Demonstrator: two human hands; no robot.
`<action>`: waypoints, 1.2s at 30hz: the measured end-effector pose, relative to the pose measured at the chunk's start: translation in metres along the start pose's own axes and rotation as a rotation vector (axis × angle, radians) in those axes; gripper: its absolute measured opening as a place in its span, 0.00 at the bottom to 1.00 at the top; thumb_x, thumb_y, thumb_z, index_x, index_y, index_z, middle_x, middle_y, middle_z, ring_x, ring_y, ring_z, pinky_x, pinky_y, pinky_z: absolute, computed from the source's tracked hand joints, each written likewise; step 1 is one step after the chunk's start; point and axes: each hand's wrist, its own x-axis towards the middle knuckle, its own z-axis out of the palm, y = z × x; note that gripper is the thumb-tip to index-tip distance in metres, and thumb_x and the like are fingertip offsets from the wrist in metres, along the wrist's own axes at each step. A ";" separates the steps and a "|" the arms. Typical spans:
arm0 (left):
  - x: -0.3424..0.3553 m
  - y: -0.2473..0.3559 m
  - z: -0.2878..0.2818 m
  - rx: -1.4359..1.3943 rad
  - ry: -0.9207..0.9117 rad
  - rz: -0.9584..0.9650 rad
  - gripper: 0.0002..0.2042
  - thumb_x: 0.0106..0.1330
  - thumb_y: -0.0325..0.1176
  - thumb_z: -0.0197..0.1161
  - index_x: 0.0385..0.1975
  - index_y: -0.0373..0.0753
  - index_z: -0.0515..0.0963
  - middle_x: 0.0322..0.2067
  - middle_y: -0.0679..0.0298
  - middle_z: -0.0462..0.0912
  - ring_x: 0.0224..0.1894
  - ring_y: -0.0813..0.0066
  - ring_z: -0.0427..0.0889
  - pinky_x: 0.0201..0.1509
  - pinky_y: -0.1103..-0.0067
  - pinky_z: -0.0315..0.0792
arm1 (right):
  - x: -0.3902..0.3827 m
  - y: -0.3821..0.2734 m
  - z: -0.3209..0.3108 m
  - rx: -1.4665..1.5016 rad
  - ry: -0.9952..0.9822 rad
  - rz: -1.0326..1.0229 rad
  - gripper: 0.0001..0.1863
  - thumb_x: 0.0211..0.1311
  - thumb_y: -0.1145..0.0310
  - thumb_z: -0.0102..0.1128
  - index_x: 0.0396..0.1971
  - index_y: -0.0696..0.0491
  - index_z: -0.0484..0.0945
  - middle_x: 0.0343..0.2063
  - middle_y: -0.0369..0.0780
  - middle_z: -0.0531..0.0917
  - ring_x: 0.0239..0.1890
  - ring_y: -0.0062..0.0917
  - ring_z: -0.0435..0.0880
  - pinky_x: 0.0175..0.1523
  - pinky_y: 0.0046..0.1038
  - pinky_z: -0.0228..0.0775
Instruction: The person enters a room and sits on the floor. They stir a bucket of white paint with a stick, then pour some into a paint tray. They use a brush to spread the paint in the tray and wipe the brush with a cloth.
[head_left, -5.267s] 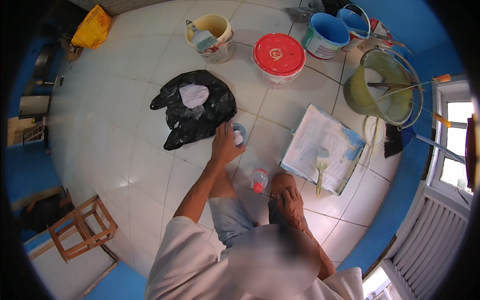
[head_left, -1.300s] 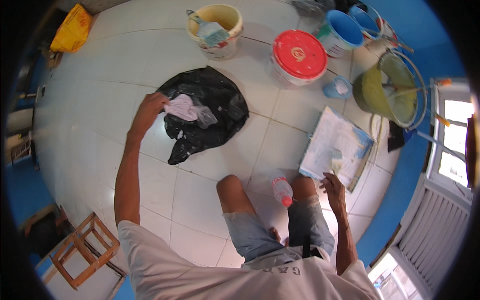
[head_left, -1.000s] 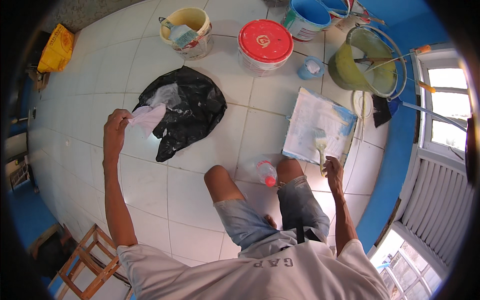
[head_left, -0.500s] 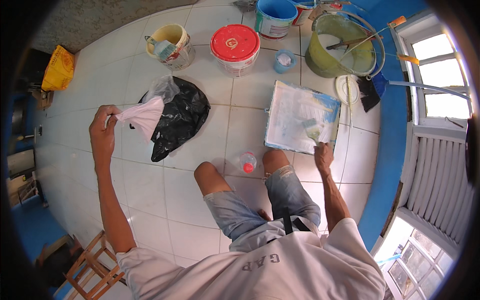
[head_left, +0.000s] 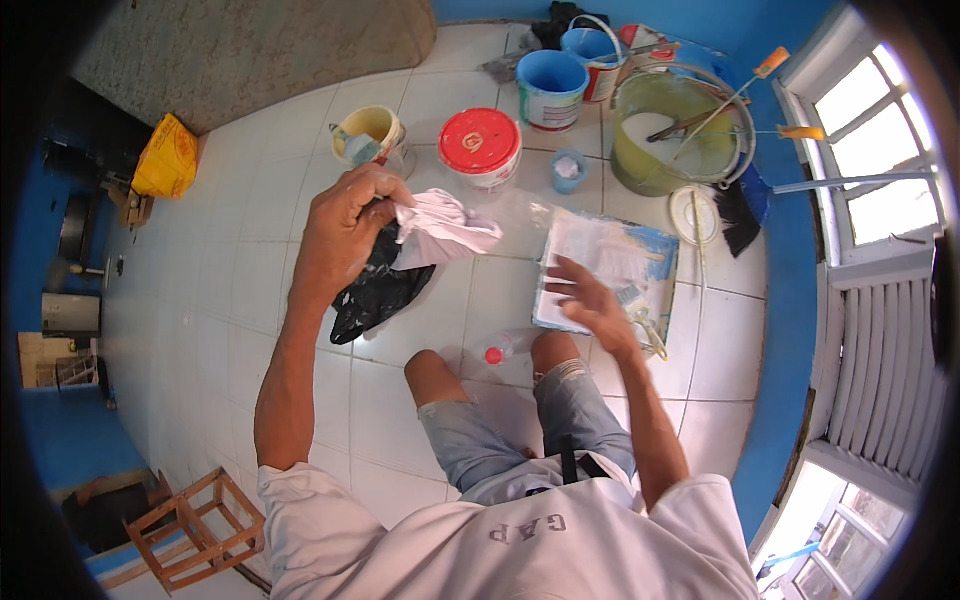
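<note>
Pale pink, the single bundle (head_left: 445, 228) is soft, thin and deeply creased, gathered narrow at its left end and fanning out to the right; whether it is cloth or plastic I cannot tell. It is in the left hand (head_left: 355, 215), thumb and fingers pinched tight on that gathered end, and covers part of one black plastic bag (head_left: 385, 295) on the tiled floor (head_left: 450, 310). The right hand (head_left: 592, 302) holds nothing, its fingers loosely spread over the near left corner of one paint-smeared tray (head_left: 610, 245); contact cannot be told.

Two brushes show: one brush (head_left: 650, 330) at the tray's near right corner, another in a cream bucket (head_left: 395, 135). Of five buckets, the other four, one red-lidded (head_left: 480, 140), two blue inside, one olive (head_left: 630, 160), stand toward the floor's far edge. One blue cup (head_left: 569, 184) sits beyond the tray's far left corner; one clear bottle (head_left: 508, 347) lies left of its near left corner.
</note>
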 end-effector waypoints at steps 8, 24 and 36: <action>0.045 0.092 0.059 -0.439 -0.252 0.004 0.04 0.63 0.18 0.64 0.35 0.33 0.79 0.37 0.66 0.83 0.41 0.78 0.81 0.51 0.79 0.74 | 0.018 -0.071 0.036 0.485 0.101 -0.421 0.73 0.40 0.26 0.70 0.76 0.55 0.42 0.67 0.46 0.67 0.69 0.34 0.68 0.73 0.37 0.60; -0.079 0.029 0.347 -2.049 0.133 -1.044 0.30 0.73 0.56 0.55 0.63 0.37 0.68 0.59 0.59 0.77 0.60 0.64 0.76 0.66 0.67 0.70 | -0.056 0.006 -0.020 0.533 0.831 -0.111 0.26 0.72 0.62 0.60 0.63 0.59 0.68 0.56 0.43 0.77 0.58 0.28 0.76 0.62 0.32 0.72; -0.113 -0.038 0.419 -2.097 0.043 -0.939 0.32 0.67 0.48 0.67 0.65 0.37 0.64 0.59 0.58 0.74 0.60 0.67 0.76 0.66 0.67 0.72 | -0.038 0.086 -0.048 0.002 0.801 0.104 0.23 0.71 0.58 0.60 0.55 0.62 0.75 0.48 0.42 0.81 0.50 0.28 0.79 0.56 0.29 0.70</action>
